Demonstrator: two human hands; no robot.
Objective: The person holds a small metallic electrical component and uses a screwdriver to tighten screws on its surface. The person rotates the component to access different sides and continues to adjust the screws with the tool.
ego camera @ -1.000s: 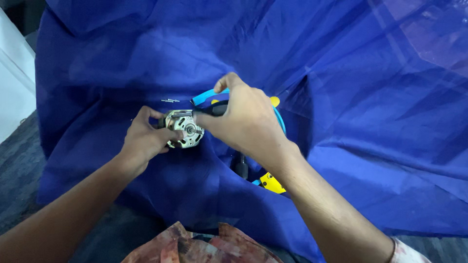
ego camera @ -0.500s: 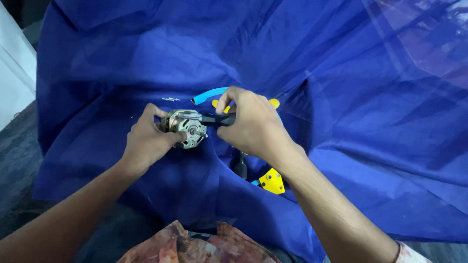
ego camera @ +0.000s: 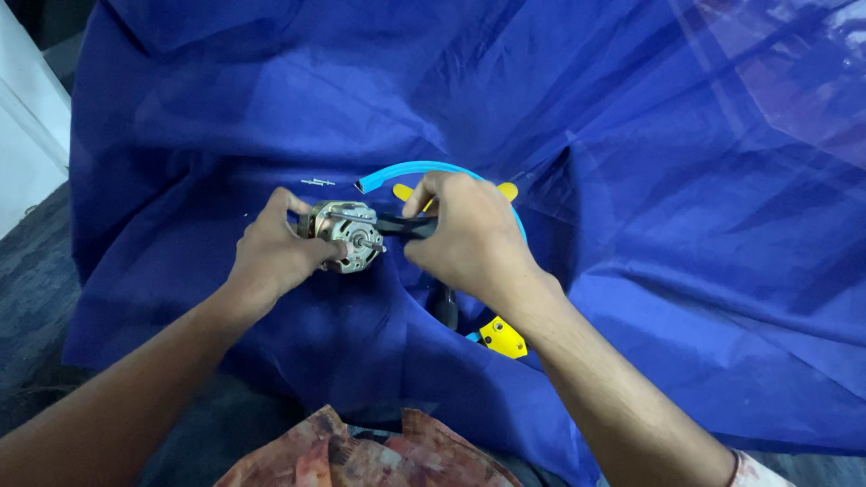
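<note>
My left hand [ego camera: 275,252] grips a small silvery electric motor [ego camera: 347,234] with a short shaft, held just above the blue cloth [ego camera: 631,180]. My right hand [ego camera: 469,234] is closed around a black-handled tool [ego camera: 401,225] whose tip meets the motor's right side. A light blue curved tube [ego camera: 410,169] arcs behind my right hand, and yellow handle ends [ego camera: 508,190] peek out beside it. Most of the tool is hidden under my fingers.
A yellow plastic part [ego camera: 502,337] and a dark object [ego camera: 444,307] lie in a fold below my right wrist. Small metal screws [ego camera: 317,183] rest on the cloth above the motor. A white surface [ego camera: 27,144] stands at the left; patterned fabric [ego camera: 361,451] is at the bottom.
Both hands with the motor have shifted slightly; my right hand has moved to the right of the motor, uncovering more of it and of the blue tube.
</note>
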